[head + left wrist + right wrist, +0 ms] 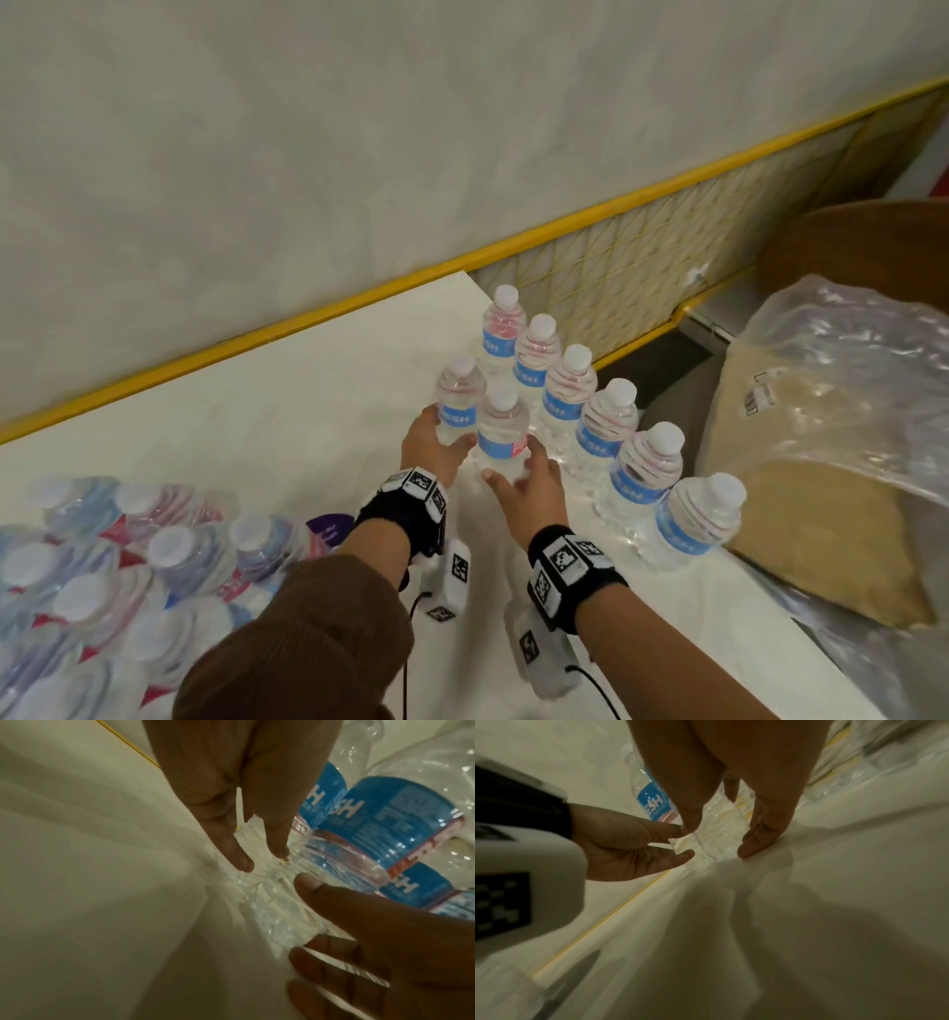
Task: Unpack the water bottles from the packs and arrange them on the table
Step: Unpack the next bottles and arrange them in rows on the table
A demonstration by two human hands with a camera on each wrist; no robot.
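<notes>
Eight bottles stood upright on the white worktop [257,411]: six in a diagonal row [606,416] along its right edge, from the far corner toward the near side, and two just left of that row. The left hand [429,452] curled round the farther loose bottle [458,401]; the right hand [529,483] gripped the nearer loose bottle [502,437] low on its body. The two hands sat close together, each clamped on its own bottle. One shrink-wrapped pack [102,580] of capped bottles lay at the near left. Bare worktop stretched between the pack and the far yellow edge [287,324]
</notes>
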